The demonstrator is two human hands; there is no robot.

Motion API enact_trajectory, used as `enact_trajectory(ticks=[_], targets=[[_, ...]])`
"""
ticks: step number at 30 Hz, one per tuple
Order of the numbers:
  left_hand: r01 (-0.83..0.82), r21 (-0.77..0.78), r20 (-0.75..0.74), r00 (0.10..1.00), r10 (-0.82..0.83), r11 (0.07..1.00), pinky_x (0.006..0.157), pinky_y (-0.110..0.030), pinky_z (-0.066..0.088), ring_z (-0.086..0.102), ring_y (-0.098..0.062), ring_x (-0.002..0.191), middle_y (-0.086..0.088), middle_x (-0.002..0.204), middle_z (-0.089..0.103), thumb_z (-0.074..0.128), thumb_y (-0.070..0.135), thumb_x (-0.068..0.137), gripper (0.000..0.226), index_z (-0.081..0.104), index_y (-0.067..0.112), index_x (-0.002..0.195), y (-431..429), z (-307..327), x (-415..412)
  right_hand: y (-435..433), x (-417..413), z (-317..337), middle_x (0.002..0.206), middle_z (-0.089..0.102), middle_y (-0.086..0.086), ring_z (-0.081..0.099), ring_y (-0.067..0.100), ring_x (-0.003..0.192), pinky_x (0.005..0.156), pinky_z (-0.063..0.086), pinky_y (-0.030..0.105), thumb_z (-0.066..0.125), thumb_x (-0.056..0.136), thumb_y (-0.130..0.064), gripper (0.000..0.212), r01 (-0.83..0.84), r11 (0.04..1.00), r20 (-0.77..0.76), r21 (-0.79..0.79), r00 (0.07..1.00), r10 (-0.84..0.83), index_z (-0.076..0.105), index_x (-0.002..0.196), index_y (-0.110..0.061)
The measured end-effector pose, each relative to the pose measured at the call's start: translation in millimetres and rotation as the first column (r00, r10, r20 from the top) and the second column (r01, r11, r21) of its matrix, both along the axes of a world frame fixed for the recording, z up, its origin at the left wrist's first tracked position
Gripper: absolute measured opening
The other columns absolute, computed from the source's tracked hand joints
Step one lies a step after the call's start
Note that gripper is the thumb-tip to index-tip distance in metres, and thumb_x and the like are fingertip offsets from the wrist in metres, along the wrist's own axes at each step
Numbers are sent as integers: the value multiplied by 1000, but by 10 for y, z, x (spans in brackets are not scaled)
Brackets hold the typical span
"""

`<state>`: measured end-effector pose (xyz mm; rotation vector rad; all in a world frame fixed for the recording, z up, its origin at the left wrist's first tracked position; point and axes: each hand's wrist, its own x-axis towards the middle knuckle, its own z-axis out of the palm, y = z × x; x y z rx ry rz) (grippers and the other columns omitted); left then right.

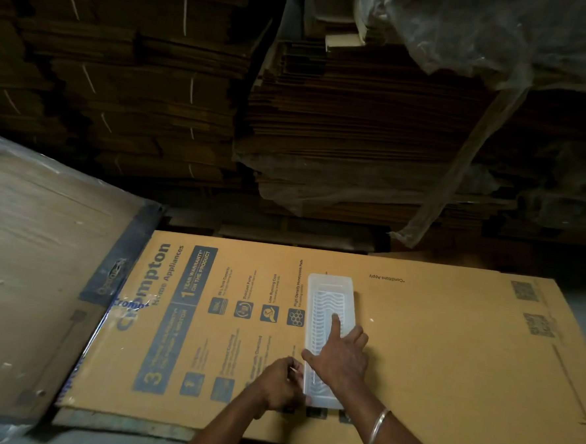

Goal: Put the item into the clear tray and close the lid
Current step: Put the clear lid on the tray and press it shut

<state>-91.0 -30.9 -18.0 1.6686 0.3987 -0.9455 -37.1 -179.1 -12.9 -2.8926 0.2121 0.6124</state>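
A long, narrow clear tray [329, 292] lies lengthwise on a flat printed cardboard box [432, 333], its lid down over a wavy ribbed inside. My right hand [340, 357] rests flat on top of the lid with fingers spread, the index finger stretched toward the tray's middle. My left hand [280, 382] is curled against the tray's near left edge, gripping that side. What lies inside the tray is too blurred to make out.
The box carries blue print and lies across a low surface. A plastic-wrapped board [35, 257] leans at the left. Tall stacks of flattened cardboard [324, 138] fill the back, with loose plastic sheeting [501, 45] hanging at the upper right.
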Motion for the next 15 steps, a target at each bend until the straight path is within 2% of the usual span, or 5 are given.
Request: enact_trajectory(ticks=[4, 7, 9, 11, 15], targets=[[-32, 4, -39, 999, 32, 999, 53, -36, 46, 58, -18, 58, -6, 85, 64, 88, -2, 63, 62, 53, 15, 111, -20, -22, -5, -52, 34, -36, 142, 24, 19, 32, 33, 123, 89, 46, 39, 50, 77, -81, 105, -31, 1000, -16, -5, 999, 31, 4, 155, -29], [99, 175, 108, 987, -120, 979, 69, -39, 55, 68, -23, 81, -6, 112, 66, 93, 11, 61, 95, 41, 23, 140, -38, 10, 64, -120, 137, 4, 144, 30, 19, 38, 32, 122, 89, 49, 42, 43, 94, -61, 72, -36, 999, 15, 23, 999, 36, 16, 152, -27], [196, 357, 247, 923, -294, 913, 90, -40, 55, 64, -26, 112, -4, 141, 52, 94, 25, 59, 123, 20, 26, 156, -68, 55, 107, -183, 291, 37, 153, 28, 19, 37, 33, 131, 97, 49, 44, 45, 98, -35, 60, -90, 996, 79, 16, 993, 88, 20, 151, -20], [224, 460, 325, 858, -398, 859, 102, -43, 51, 53, -25, 131, 4, 162, 23, 93, 32, 61, 130, 9, 25, 160, -94, 96, 135, -250, 490, 51, 164, 15, 17, 22, 33, 147, 114, 37, 46, 45, 95, -9, 69, -185, 983, 139, 8, 973, 182, 14, 156, -13], [250, 578, 358, 778, -517, 777, 113, -38, 42, 32, -17, 149, 17, 169, 2, 86, 33, 74, 114, 12, 26, 161, -108, 181, 185, -387, 865, -17, 168, 4, 8, 8, 23, 154, 123, 20, 42, 46, 99, -9, 71, -288, 957, 202, 9, 938, 281, 6, 158, -12]])
